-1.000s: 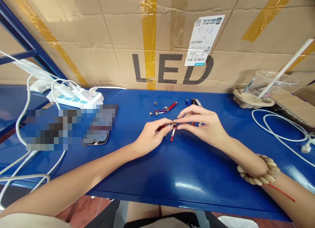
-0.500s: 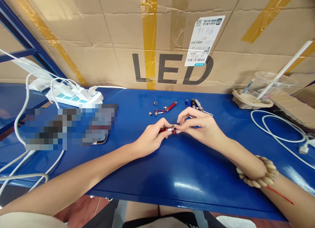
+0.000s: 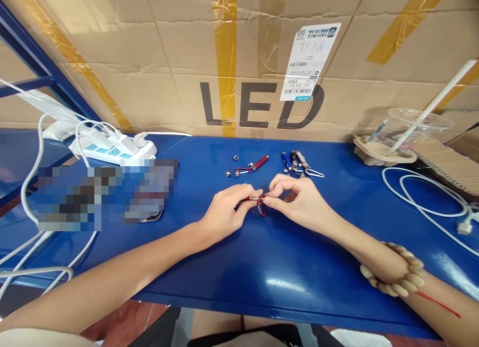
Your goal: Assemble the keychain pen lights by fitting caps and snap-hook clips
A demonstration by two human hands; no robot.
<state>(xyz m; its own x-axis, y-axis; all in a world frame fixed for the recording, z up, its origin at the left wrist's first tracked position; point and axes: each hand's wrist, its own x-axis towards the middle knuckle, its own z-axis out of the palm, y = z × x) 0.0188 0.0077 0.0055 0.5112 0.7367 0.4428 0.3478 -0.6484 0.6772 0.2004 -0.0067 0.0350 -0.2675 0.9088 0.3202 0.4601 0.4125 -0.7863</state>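
Observation:
Over the blue table, my left hand pinches a small red and silver pen-like flashlight, most of which the fingers cover. A red carabiner clip hangs from its right end. My right hand is closed in a pinch at that same end; whether it grips the clip or a small end part I cannot make out. Beyond the hands lies a red tube beside another red carabiner. Two small silver caps, one a ring-like cap, the other a rounded cap, sit left of them.
Blue, black and silver flashlights with clips lie behind my right hand. A white power strip and cables stand at left near a phone. A plastic cup in a carton holder and a white cable are at right. A cardboard box backs the table.
My right hand has lowered, its fingers curling from spread into a pinch at the flashlight's end. The red carabiner now hangs down below that end.

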